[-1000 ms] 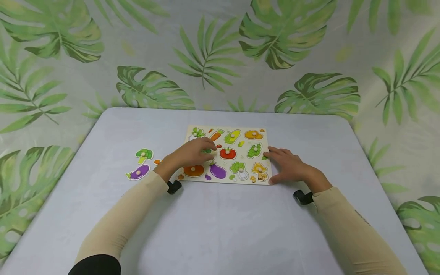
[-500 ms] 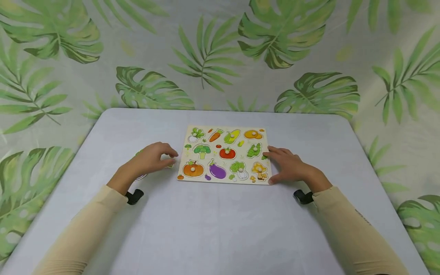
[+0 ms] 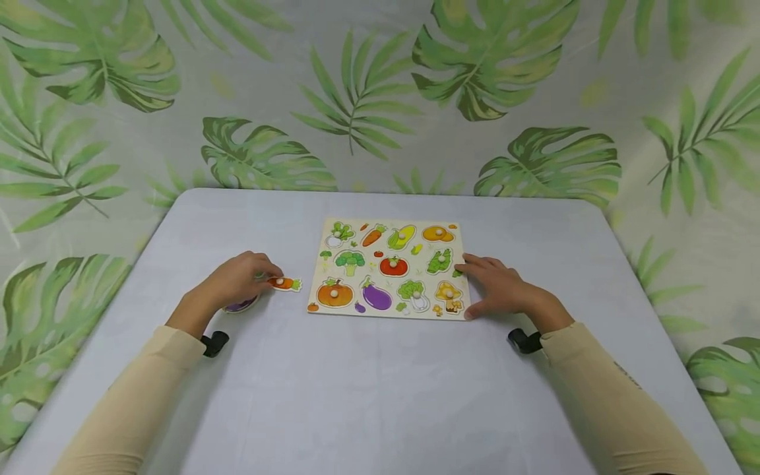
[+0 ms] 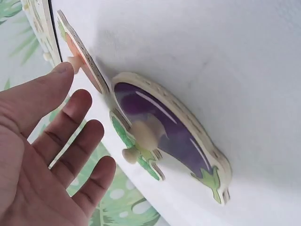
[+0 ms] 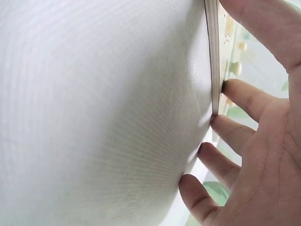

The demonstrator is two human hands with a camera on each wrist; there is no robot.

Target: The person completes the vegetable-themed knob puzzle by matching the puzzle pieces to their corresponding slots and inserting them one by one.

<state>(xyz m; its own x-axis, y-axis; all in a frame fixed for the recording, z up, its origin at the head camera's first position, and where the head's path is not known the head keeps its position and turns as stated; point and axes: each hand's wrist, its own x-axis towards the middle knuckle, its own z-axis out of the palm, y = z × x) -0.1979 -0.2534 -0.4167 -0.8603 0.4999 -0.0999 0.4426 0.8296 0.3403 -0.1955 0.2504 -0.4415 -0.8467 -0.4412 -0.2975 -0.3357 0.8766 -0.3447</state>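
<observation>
My left hand (image 3: 240, 277) pinches the round knob of the carrot puzzle piece (image 3: 287, 284), which lies left of the board. In the left wrist view the thumb meets this knob; the index finger is hidden behind it. Beside the hand lie an eggplant piece (image 4: 164, 117), mostly covered in the head view, and a broccoli piece (image 4: 123, 128), seen only in the left wrist view. My right hand (image 3: 499, 287) rests with spread fingers along the right edge of the vegetable puzzle board (image 3: 320, 277); its thumb lies at the lower right corner.
Several knobbed pieces sit in the board, among them a tomato (image 3: 394, 267) and a pumpkin (image 3: 334, 298). Its printed carrot (image 3: 371, 238), broccoli (image 3: 349, 257) and eggplant (image 3: 376, 297) spots show no knobs. A white cloth (image 3: 380, 396) covers the table; a leaf-patterned curtain (image 3: 380, 99) hangs behind.
My left hand has moved left from over the board to the loose pieces and now holds the carrot's knob. The right hand has stayed at the board's edge.
</observation>
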